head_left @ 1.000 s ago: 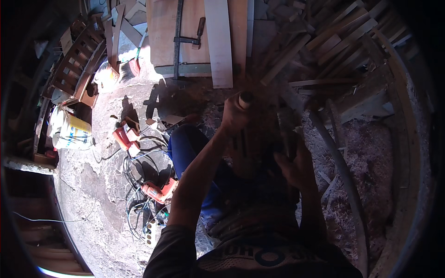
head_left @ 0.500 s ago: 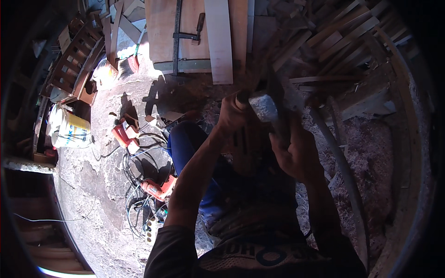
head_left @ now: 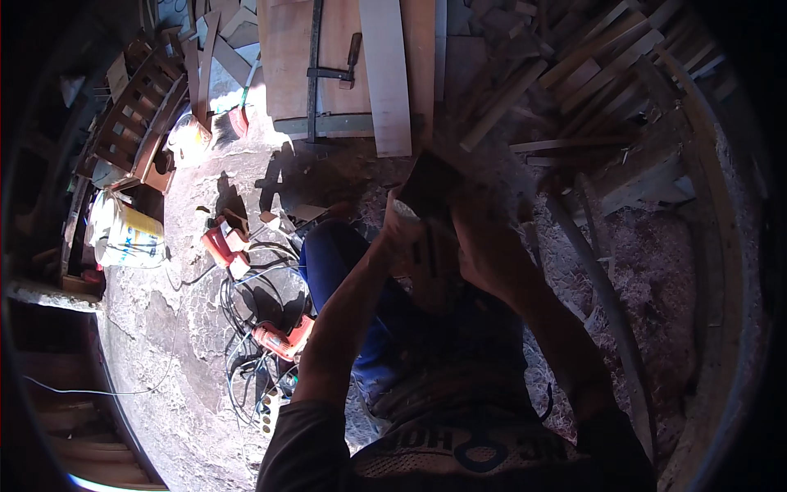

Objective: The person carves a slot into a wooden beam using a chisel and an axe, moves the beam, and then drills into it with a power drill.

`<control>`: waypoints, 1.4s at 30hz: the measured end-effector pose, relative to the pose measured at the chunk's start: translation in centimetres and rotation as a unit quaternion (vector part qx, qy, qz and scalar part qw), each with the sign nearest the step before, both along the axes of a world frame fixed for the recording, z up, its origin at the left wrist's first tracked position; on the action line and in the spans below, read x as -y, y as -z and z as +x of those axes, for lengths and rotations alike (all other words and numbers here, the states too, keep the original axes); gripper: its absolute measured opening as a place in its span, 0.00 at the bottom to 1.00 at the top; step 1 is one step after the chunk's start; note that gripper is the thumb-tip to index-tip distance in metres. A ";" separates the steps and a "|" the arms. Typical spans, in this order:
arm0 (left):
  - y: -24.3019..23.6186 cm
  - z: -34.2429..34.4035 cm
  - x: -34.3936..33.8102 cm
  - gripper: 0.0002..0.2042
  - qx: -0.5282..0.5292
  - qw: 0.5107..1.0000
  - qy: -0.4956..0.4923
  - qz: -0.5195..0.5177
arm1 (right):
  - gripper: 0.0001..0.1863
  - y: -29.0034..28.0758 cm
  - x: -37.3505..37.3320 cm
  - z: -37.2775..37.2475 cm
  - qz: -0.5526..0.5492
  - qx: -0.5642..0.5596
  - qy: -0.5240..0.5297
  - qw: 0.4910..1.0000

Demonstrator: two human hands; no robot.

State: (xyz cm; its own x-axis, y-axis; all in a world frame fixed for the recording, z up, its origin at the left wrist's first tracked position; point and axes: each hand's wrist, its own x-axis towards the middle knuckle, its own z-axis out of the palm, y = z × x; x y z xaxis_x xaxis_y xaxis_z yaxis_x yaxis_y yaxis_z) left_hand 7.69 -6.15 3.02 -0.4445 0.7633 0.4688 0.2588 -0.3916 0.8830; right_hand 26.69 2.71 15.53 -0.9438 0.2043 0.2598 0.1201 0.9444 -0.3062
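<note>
My left hand point(head_left: 395, 228) is closed round an upright chisel, whose blade is hidden and whose handle top is covered by the mallet. A dark, blocky mallet point(head_left: 432, 175) is in my right hand point(head_left: 474, 239), its head directly over my left fist. Whether the mallet touches the chisel I cannot tell. Below both hands, between my legs, stands a piece of wood point(head_left: 425, 261) with narrow dark slots. Deep shade hides much of it.
On the floor at left lie a red power drill point(head_left: 283, 338), another red power tool point(head_left: 220, 244) and tangled cables. A white bucket point(head_left: 131, 236) stands farther left. Ahead are boards point(head_left: 385, 74) and a bar clamp point(head_left: 313, 74). Wood offcuts point(head_left: 590, 78) are heaped at far right.
My right hand has swung the mallet left and down, from beside my left hand to over it. My left hand has stayed nearly in place.
</note>
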 end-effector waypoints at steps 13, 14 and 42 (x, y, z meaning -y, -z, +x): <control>2.1 0.0 -0.7 0.20 -0.133 0.988 -0.077 -0.004 | 0.30 0.0 0.5 0.2 -0.018 -0.029 -0.026 0.999; 2.3 -0.1 -0.6 0.19 -0.113 0.991 -0.076 0.010 | 0.30 -0.7 0.2 -0.3 -0.028 -0.031 -0.036 0.998; 0.3 8.6 4.4 0.11 -0.191 0.979 -0.026 -0.072 | 0.36 3.2 -1.0 3.7 -0.497 -0.011 0.096 0.863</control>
